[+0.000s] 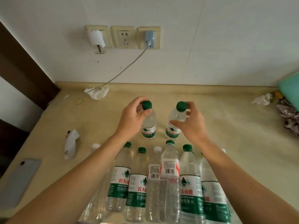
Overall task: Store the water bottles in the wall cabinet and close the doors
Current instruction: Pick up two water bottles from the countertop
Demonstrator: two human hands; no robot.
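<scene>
— Front bottles (169,183) sitting bunched at the counter (234,135) edge — why?
— Waiting their turn. Left hand (131,120) pinching left bottle (148,125) by the neck, right hand (192,125) gripping right bottle (175,120) — probably lifting both together. Cabinet not showing.

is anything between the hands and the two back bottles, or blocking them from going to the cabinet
Nothing stands between them: the left hand already grips one back bottle at its neck, the right hand the other bottle. The wall cabinet is out of view, so that path cannot be judged.
</scene>
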